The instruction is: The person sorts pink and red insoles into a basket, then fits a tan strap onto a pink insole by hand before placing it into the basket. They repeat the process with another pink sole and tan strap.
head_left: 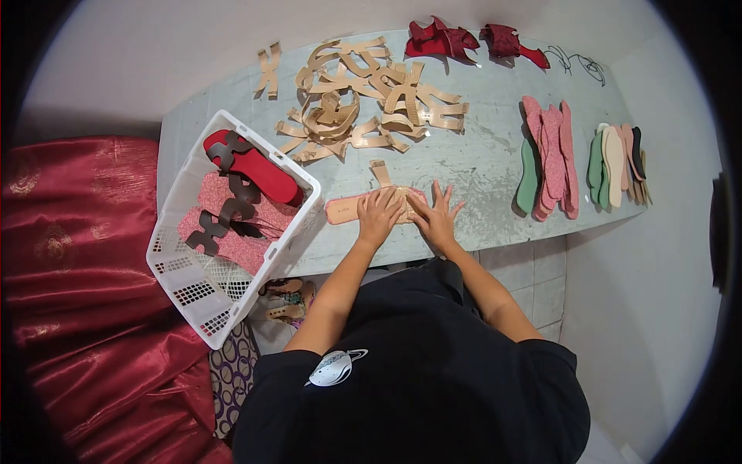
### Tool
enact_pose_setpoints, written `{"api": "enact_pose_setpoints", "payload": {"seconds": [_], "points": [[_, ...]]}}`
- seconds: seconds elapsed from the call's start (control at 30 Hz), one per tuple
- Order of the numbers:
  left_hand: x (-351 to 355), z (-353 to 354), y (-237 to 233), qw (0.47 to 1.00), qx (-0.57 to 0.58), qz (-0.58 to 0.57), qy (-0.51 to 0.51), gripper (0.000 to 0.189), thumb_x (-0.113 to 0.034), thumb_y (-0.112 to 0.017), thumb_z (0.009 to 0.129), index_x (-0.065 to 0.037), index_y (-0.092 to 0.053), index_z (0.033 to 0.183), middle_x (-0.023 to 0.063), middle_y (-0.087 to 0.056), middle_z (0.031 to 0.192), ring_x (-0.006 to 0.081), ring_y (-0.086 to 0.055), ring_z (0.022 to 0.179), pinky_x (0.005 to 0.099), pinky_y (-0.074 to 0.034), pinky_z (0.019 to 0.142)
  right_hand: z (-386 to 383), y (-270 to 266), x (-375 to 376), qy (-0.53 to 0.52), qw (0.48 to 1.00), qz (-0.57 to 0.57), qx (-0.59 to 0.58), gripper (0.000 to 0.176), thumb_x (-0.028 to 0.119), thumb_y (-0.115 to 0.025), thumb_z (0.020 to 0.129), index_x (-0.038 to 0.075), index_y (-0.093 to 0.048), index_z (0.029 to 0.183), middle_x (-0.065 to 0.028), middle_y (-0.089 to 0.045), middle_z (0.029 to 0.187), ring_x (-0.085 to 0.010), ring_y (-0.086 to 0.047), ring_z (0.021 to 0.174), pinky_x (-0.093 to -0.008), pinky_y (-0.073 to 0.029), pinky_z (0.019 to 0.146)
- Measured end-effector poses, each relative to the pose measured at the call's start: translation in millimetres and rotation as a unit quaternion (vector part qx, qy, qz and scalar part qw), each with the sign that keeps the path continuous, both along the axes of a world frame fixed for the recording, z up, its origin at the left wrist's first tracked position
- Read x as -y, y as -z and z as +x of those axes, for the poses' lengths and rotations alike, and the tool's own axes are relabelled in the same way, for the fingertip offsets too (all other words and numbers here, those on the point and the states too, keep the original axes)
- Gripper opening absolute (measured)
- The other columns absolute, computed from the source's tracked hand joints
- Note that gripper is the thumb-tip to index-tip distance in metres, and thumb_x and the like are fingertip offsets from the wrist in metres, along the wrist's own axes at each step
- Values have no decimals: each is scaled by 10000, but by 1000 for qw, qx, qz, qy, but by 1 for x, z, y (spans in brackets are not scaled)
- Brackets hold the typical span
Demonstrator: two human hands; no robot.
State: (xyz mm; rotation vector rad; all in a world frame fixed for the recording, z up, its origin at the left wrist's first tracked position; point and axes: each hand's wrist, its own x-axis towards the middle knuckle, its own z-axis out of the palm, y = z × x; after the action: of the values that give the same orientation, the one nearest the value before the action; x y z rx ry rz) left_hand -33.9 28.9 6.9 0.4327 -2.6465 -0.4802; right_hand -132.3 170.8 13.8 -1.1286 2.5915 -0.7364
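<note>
A tan sandal sole with a pink speckled edge (342, 209) lies flat on the grey table, its long side running left to right. Across its middle rests my left hand (378, 216), fingers spread and pressing on top. My right hand (437, 220) touches the sole's right part, where a tan woven strap piece (403, 203) lies, with its fingers apart. One tan strap end (379, 172) sticks up beyond the sole's far edge. What lies under my palms is hidden.
Tan straps (332, 116) are heaped beyond my hands. A white basket (309, 189) with sandal parts stands at the left. Pink soles (552, 155) and a green sole (528, 176) lie at the right, red pieces (440, 40) at the back. Sandals (286, 301) show below the table edge.
</note>
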Motion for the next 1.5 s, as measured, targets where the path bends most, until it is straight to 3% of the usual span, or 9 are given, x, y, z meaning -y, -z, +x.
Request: {"api": "enact_pose_setpoints", "payload": {"seconds": [0.17, 0.3, 0.5, 0.93, 1.03, 1.1, 1.13, 1.2, 1.5], "points": [[22, 1, -12, 992, 67, -12, 107, 259, -232, -535, 781, -232, -658, 1008, 38, -355, 1380, 291, -320, 1219, 576, -178, 968, 2, 0, -2, -18, 1000, -10, -14, 398, 371, -609, 772, 398, -552, 1165, -132, -175, 1451, -442, -25, 1326, -721, 58, 911], [42, -6, -19, 979, 146, 44, 136, 326, -239, -508, 748, -332, -662, 1020, 71, -197, 1453, 319, -226, 1281, 564, -133, 1011, -2, 8, -3, -94, 993, -8, -75, 341, 363, -599, 757, 458, -583, 1085, -53, -250, 1434, -405, -101, 1329, -722, 25, 929], [54, -15, -22, 972, 151, 25, 178, 323, -253, -518, 726, -340, -670, 997, 79, -198, 1453, 322, -223, 1284, 568, -137, 1006, -13, 5, -1, -139, 986, 34, -80, 302, 397, -596, 743, 465, -607, 1036, -14, -229, 1450, -429, -72, 1325, -726, 30, 929], [29, -9, -15, 991, 95, 92, 33, 213, -367, -680, 697, -312, -711, 900, 54, -174, 1465, 351, -161, 1286, 483, -96, 1002, -20, -6, 4, -107, 989, 94, 28, 283, 516, -550, 746, 457, -623, 1013, -59, -144, 1475, -442, 68, 1326, -723, 100, 905], [22, -11, -18, 983, 86, 154, -56, 390, -333, -754, 612, -278, -673, 990, 77, -222, 1433, 344, -162, 1275, 486, -108, 995, -19, -6, 3, -107, 990, 83, 35, 282, 519, -550, 747, 451, -627, 1010, -60, -134, 1477, -440, 81, 1325, -726, 103, 901], [21, -13, -12, 962, 61, 221, -149, 755, -321, -814, 512, -222, -500, 1192, 106, -275, 1376, 332, -186, 1252, 486, -125, 987, -17, -5, 4, -98, 990, 93, 37, 286, 521, -549, 749, 443, -630, 1013, -61, -130, 1478, -438, 91, 1323, -725, 105, 901], [21, -14, -7, 962, 61, 221, -150, 755, -321, -814, 512, -222, -500, 1192, 106, -275, 1376, 332, -186, 1252, 486, -125, 987, -18, -4, 4, -99, 990, 93, 37, 286, 521, -549, 749, 443, -630, 1013, -61, -130, 1478, -438, 91, 1323, -725, 105, 901], [23, -15, -3, 956, 22, 242, -163, 1053, -316, -848, 436, -176, -268, 1305, 116, -293, 1340, 316, -210, 1226, 479, -125, 983, -18, -3, 4, -106, 990, 89, 23, 288, 523, -550, 748, 440, -631, 1012, -64, -130, 1477, -438, 90, 1323, -725, 109, 900], [29, -22, -12, 935, 90, 313, -142, 1171, -230, -849, 459, -161, -118, 1370, 86, -470, 1235, 282, -209, 1219, 438, -93, 973, -19, -5, 5, -104, 989, 97, 33, 295, 538, -541, 745, 450, -626, 1013, -74, -148, 1473, -436, 95, 1324, -714, 125, 905]]}}
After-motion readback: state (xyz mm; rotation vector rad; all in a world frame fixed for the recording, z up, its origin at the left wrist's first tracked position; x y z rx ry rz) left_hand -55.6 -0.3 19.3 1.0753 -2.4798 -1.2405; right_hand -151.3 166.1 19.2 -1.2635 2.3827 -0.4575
